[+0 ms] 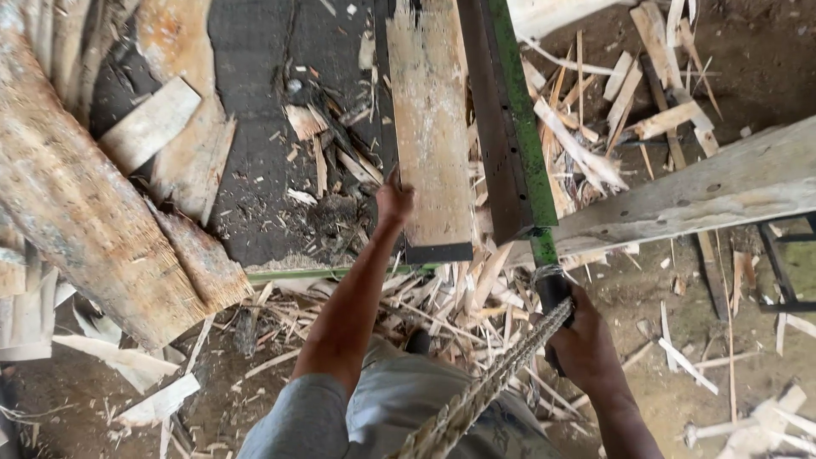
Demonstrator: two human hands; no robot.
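My left hand (393, 201) steadies the stiff, rough, pale wooden plank (431, 127) at its near edge; right hand (578, 340) is clamped on the green lever's black handle (552, 293).

dirt floor (765, 59), brown, uneven. thick litter of pale wood splinters (476, 297) across the middle, thinner strips (620, 93) scattered top right. dark mat (255, 102) or sheet lies on the floor upper left-centre, dusted with chips (327, 157). big rough log slab (76, 204) lies on the left, tilted, with a short flat offcut (149, 123) resting beside it. more pale scraps (153, 399) lower left, a few bits (756, 425) lower right. long grey beam (705, 191) crosses the right side over the splinters. dark metal frame (786, 272) stands at right edge.
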